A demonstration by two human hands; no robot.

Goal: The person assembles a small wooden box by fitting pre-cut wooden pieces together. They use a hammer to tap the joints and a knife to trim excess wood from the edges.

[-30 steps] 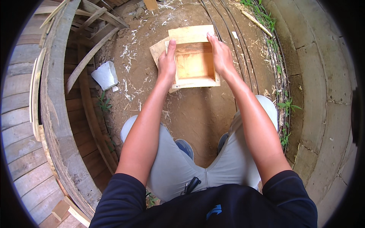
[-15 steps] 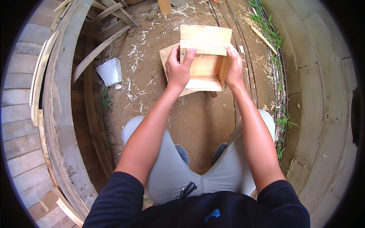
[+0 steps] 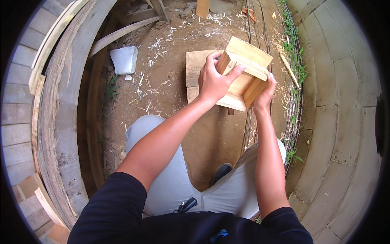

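Between my hands is a small pale wooden box (image 3: 248, 87) with an open front and a board slanting up at its far end. It is tilted, with the far end turned to the right. My left hand (image 3: 217, 79) grips the left side, thumb over the front rail and fingers round the outer wall. My right hand (image 3: 265, 93) clasps the right side near the corner; its fingers are partly hidden behind the box. Below and left of the box lies a low wooden platform of planks (image 3: 196, 73) on the dirt.
A whitish block (image 3: 124, 60) sits on the dirt at the left, with wood shavings (image 3: 152, 57) scattered about. A thick timber beam (image 3: 67, 110) runs along the left. Thin dark rods (image 3: 248, 24) and weeds (image 3: 293, 49) line the foot of the right-hand wall (image 3: 325, 93).
The box has moved right and turned clockwise in both hands, uncovering more of the plank platform. My view has shifted a little as well.
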